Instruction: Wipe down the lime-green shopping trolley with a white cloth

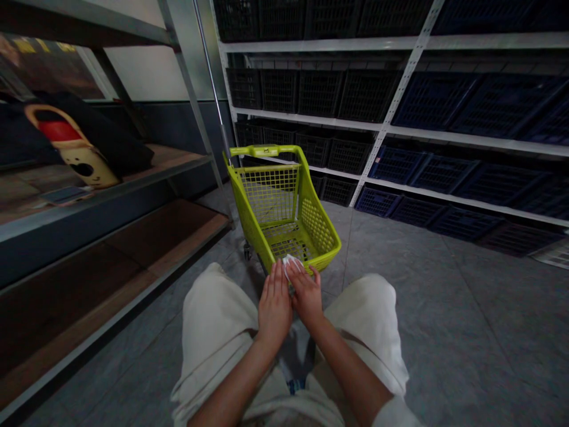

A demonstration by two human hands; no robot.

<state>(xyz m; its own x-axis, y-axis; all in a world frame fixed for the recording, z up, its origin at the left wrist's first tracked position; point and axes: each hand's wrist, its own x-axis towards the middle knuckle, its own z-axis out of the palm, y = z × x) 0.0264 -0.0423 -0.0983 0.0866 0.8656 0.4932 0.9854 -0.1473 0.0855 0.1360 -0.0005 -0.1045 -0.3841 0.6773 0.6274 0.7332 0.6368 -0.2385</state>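
A small lime-green shopping cart [326,231] with a grid-like basket stands on the floor before my knees, its near rim towards me. My left hand [275,299] rests on this rim with its fingers stretched out side by side. Beside it, my right hand [306,290] presses a crumpled white wipe [291,260] against the same rim, fingers over it. Part of the wipe sticks out past the fingertips. The two hands touch or nearly touch at the thumbs; the rim beneath them is hidden.
White shelving [377,136] with rows of black crates [320,91] and blue crates [433,101] lines the back. At left, a metal rack [146,172] holds a yellow bottle-shaped item [89,163] with a red top, a phone-like slab [66,194] and dark fabric. Grey floor tiles [444,320] extend right.
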